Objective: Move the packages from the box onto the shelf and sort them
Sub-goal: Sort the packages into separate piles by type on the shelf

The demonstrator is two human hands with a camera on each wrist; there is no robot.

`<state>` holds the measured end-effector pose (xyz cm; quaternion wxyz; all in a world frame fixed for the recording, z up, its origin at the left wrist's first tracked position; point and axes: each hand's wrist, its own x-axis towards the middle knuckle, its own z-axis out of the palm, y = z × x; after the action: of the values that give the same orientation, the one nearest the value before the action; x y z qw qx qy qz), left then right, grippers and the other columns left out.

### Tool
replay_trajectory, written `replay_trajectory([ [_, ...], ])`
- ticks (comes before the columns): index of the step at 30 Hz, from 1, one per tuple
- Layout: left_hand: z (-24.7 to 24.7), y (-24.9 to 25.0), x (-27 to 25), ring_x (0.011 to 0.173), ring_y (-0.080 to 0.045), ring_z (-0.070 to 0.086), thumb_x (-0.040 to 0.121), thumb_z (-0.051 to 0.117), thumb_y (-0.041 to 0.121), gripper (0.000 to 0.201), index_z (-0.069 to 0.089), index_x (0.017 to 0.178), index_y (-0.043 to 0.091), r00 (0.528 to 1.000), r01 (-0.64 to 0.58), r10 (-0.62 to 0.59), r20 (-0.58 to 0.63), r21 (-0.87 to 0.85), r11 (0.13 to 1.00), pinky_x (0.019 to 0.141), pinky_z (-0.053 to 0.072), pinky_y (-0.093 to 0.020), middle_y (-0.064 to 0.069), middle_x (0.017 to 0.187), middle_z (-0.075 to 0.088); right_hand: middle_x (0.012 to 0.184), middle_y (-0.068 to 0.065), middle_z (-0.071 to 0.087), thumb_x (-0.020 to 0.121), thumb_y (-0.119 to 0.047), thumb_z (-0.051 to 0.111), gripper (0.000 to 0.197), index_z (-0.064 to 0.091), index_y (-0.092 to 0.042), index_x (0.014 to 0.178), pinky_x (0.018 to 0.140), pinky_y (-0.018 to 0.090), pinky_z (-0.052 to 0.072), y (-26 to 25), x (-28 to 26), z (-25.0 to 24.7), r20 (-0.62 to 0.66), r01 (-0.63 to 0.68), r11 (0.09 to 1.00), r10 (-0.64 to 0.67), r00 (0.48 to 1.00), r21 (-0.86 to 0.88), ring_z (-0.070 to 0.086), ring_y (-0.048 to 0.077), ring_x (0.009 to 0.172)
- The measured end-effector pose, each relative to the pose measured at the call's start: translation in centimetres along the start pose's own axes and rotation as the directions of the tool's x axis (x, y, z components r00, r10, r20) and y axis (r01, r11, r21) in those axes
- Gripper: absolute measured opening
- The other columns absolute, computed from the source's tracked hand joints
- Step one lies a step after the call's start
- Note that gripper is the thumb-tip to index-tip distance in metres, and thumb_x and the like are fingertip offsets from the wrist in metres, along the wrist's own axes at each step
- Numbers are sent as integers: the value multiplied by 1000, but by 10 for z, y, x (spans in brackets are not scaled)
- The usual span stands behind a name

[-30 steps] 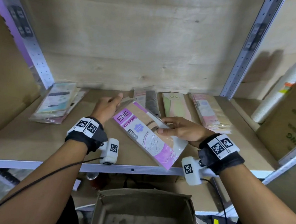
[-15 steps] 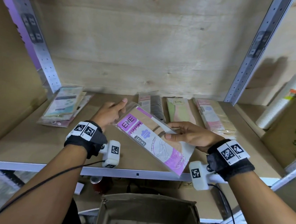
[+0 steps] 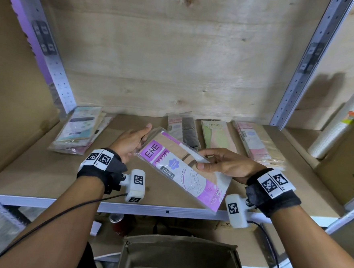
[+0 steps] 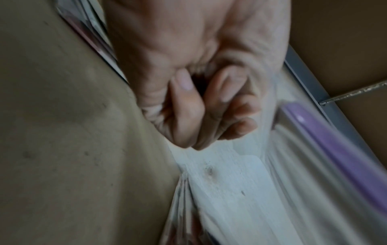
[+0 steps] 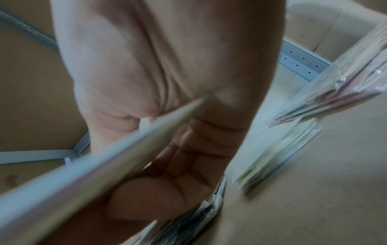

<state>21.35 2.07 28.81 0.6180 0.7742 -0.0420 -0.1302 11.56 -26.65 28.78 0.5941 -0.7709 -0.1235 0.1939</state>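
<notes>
Both wrist views were blurry, so small print on anything was a lost cause, and the open brown cardboard box (image 3: 181, 259) down at 6 o'clock was cut off by the frame edge, its inside too dim to read. The stack of pale packets (image 3: 79, 128) at 10 o'clock was smeared too.

The brown wooden shelf board (image 3: 33, 165) sat between grey perforated metal uprights (image 3: 297, 79), with a pale plywood back panel (image 3: 166, 60) behind. Along the back lay a grey-and-pink packet (image 3: 186, 129), a green packet (image 3: 218, 135) and a pink packet pile (image 3: 257, 144), side by side from 12 to 2 o'clock. A white roll (image 3: 340, 120) leaned at 3 o'clock.

My right hand (image 3: 230, 163) pinched the flat purple-and-beige plastic stocking package (image 3: 182, 169), thumb on top and fingers under, holding it tilted above the shelf's front half. My left hand (image 3: 129, 143) was at the package's 10 o'clock corner, thumb stretched along the edge; the left wrist view showed the fingers (image 4: 211, 116) curled in, but I couldn't tell if they actually held it.
</notes>
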Motion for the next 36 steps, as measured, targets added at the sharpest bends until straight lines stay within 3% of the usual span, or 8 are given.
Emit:
replay_trajectory([
  [5,-4,1,4,40,-12,41,80,63,62,44,62,89,18,993,56,-25,118,-267,962,50,21,-25,2,53,52,120,11,71,87,-17,68,42,62,-7,127,92,26,55,-7,0,2,-25,34,999,-33,999,30,69,21,106],
  [9,-8,-6,11,34,-7,34,87,55,65,49,56,80,16,997,71,-49,66,-399,914,33,25,-17,5,52,49,119,12,70,88,-16,70,33,68,-10,120,94,25,52,-11,-4,5,-86,68,994,-60,994,91,67,21,105],
  [12,-14,-8,16,39,-8,46,93,45,67,59,67,102,12,994,83,-111,-10,-595,799,34,35,-17,-1,64,60,110,15,70,91,-15,67,21,71,-12,111,80,28,51,-18,-1,8,-180,71,986,-43,983,151,65,24,95],
  [18,-11,-1,6,73,-21,73,82,59,71,68,71,109,10,982,139,-84,167,-355,924,57,58,-24,-12,96,76,111,19,72,93,-4,62,21,76,-20,96,82,41,55,-31,29,27,-373,174,948,-65,926,268,70,33,94],
  [23,-18,0,-5,91,-19,73,81,81,34,43,70,118,14,960,57,9,280,-227,972,77,61,-26,-10,110,76,114,21,71,86,-4,72,24,63,-5,108,88,46,57,-45,72,43,-489,146,964,-19,872,224,71,36,100],
  [28,-31,-6,0,86,-20,70,85,76,8,30,71,114,5,995,-22,38,92,-174,985,79,56,-28,-11,105,77,106,19,72,81,-8,78,32,64,2,108,89,51,57,-56,110,52,-546,-37,999,34,837,5,71,34,96],
  [32,-40,-11,11,69,-15,70,84,77,5,29,70,111,1,996,-42,37,-84,-59,997,62,57,-23,-14,98,77,97,14,73,77,-6,79,19,66,-7,90,81,46,61,-69,134,55,-553,-225,956,86,829,-188,73,29,88],
  [36,-46,-18,21,90,-27,74,81,79,3,30,71,110,0,984,-5,10,-178,24,1000,85,61,-41,-16,103,75,104,6,68,73,-20,82,38,65,-12,106,71,27,58,-80,154,61,-587,-383,816,68,807,-432,68,22,96],
])
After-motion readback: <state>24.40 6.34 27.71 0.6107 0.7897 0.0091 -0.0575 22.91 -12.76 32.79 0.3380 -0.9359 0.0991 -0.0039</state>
